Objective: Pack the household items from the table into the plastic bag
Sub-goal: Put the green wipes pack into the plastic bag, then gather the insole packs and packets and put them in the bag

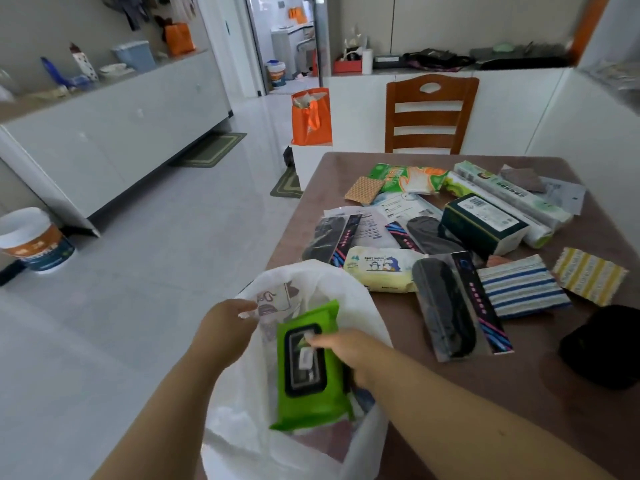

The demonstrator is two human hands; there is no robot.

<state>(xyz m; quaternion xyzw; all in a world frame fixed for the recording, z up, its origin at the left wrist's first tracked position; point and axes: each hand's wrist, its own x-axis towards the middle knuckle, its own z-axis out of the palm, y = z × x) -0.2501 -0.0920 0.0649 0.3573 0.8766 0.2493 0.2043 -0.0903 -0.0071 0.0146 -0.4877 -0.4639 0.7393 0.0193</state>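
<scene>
Green wipes pack (309, 365), long axis 12–6, gripped by right hand (341, 351) inside plastic bag (360, 299); left hand (225, 329) pinches rim at 10; bench (519, 393) items lie 1–2, right hand nearer

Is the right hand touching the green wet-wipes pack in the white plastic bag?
Touching. The head view shows the right hand gripping the green wet-wipes pack, fingers over its black lid, inside the white plastic bag.

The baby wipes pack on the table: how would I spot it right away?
Start at the brown table and find its near-left edge, just beyond the white plastic bag. The baby wipes pack lies there between two clear packets of dark items. It alone is pale yellow, soft, with cartoon penguins printed on top.
</scene>
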